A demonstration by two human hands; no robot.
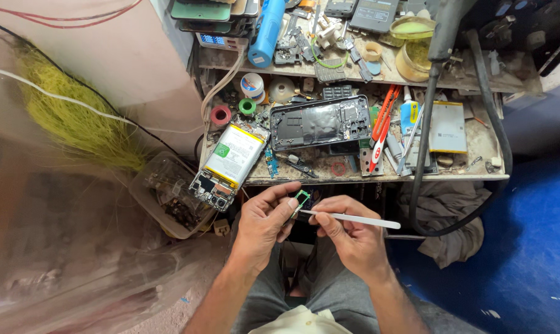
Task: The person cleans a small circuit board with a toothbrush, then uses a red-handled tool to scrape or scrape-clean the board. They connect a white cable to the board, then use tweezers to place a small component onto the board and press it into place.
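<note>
green and small, the circuit piece (302,198) sits pinched between thumb and fingertips of the left hand (264,222), held low in the near middle, just in front of the workbench (478,176) edge. the right hand (348,238) is closed around a slim white tool (354,218), its tip touching the green piece from the right. farther off on the bench lies an opened black phone shell (320,124), and to its left a phone with its battery showing (229,164) hangs partly over the edge. red-handled cutters (382,124) lie to the right of the shell. a clear plastic tub (165,195) sits at the near left.
</note>
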